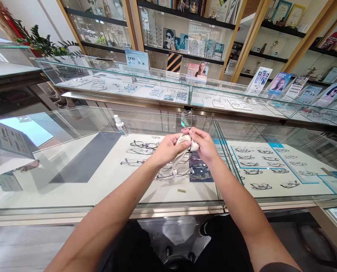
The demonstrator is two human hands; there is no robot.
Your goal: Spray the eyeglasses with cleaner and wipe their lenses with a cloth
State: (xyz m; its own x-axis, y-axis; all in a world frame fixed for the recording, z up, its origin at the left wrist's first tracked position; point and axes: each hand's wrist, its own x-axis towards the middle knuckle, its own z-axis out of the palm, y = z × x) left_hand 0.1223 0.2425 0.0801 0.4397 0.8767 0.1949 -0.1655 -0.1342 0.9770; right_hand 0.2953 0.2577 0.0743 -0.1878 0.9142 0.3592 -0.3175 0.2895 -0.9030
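Above the glass display counter, both hands are close together around a pair of eyeglasses [186,120], held on end so that one clear lens with a thin dark rim points away from me. A pale cloth [183,145] is bunched around the nearer part, which is hidden. My left hand [168,148] is closed, pinching the cloth between thumb and fingers. Closed too, my right hand [204,144] grips the eyeglasses near the middle, with some cloth against its fingers. A white spray bottle [121,125] stands upright on the glass to the left of my hands.
Under the counter glass [80,196] lie several eyeglass frames [175,173], with more in the right-hand section [261,186]. Leaning cards [10,138] stand at far left. Another glass showcase [157,77] runs behind, before shelves of pictures. A potted plant [44,43] is at back left.
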